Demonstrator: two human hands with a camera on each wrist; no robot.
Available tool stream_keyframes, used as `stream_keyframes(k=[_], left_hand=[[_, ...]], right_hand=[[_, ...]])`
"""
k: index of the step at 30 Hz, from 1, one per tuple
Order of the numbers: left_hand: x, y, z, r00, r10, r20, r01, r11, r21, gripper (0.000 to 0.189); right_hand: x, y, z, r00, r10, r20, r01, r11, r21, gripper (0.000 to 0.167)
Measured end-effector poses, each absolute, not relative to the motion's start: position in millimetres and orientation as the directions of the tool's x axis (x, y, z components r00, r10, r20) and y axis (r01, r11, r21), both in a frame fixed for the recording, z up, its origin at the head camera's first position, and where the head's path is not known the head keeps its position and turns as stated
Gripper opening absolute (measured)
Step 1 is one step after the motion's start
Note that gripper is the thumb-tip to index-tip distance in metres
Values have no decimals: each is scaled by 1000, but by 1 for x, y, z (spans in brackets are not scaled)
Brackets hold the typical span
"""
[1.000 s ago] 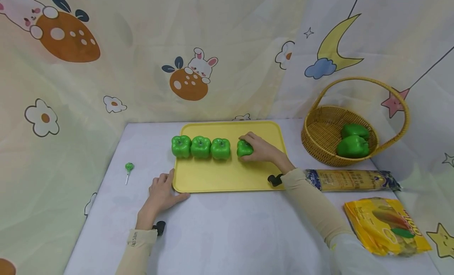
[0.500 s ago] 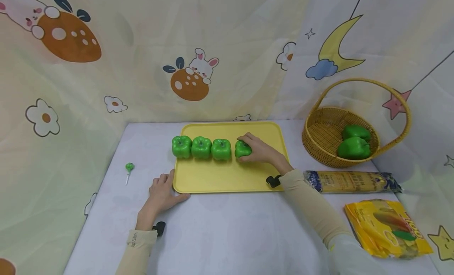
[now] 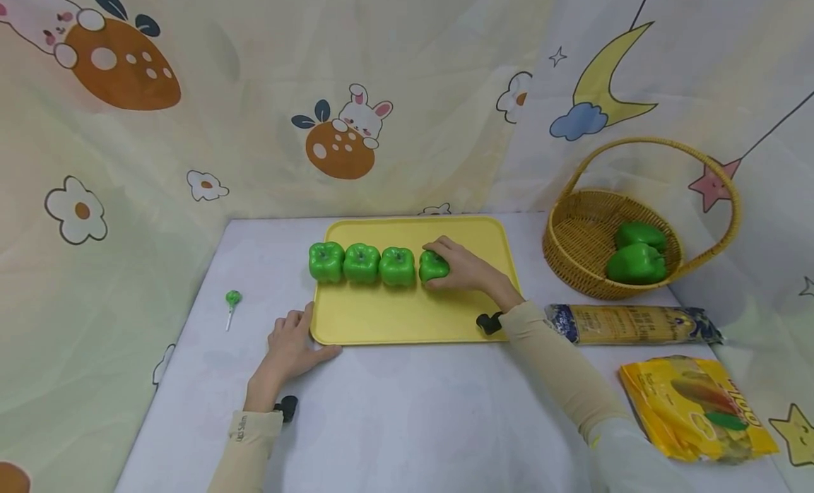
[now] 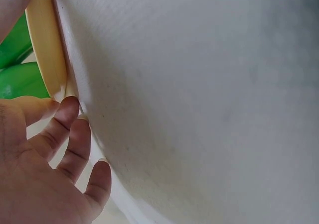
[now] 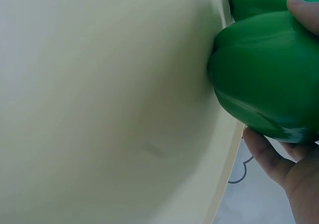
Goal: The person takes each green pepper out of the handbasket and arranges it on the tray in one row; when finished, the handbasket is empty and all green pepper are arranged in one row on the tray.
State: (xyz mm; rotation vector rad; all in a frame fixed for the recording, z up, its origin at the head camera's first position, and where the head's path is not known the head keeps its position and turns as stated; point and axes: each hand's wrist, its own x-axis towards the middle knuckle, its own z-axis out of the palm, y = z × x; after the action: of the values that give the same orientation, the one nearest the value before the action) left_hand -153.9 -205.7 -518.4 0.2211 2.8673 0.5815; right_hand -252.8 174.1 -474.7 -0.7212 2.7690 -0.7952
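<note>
My right hand [image 3: 466, 269] grips a green bell pepper [image 3: 432, 266] over the right half of the yellow tray [image 3: 394, 320]. The right wrist view shows the pepper [image 5: 266, 77] between thumb and fingers, low against the tray's surface. Just left of it, three more green bell peppers [image 3: 397, 266] stand side by side in a row, the leftmost overlapping the tray's left edge. At the tray's near left corner rests my left hand [image 3: 289, 348], fingers spread and relaxed. In the left wrist view, its fingertips [image 4: 70, 104] are right at the tray's rim [image 4: 47, 40].
A wicker basket [image 3: 575, 277] with a tall handle stands at the back right, holding two green peppers [image 3: 636, 263]. In front of it lie a long yellow-and-blue packet [image 3: 629, 325] and a yellow mango-printed bag [image 3: 696, 408]. A green lollipop [image 3: 233, 299] lies at the left.
My right hand has slid the gripped bell pepper slightly left, narrowing the gap to the row of three. My left hand has stayed at the tray corner.
</note>
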Motion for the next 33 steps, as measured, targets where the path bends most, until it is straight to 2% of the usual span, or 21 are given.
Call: stream_keyframes(k=[33], left_hand=[[-153, -206, -517, -968, 195, -160, 118, 910, 397, 110]], right_hand=[[-259, 167, -472, -846, -531, -37, -437, 732, -523, 78]])
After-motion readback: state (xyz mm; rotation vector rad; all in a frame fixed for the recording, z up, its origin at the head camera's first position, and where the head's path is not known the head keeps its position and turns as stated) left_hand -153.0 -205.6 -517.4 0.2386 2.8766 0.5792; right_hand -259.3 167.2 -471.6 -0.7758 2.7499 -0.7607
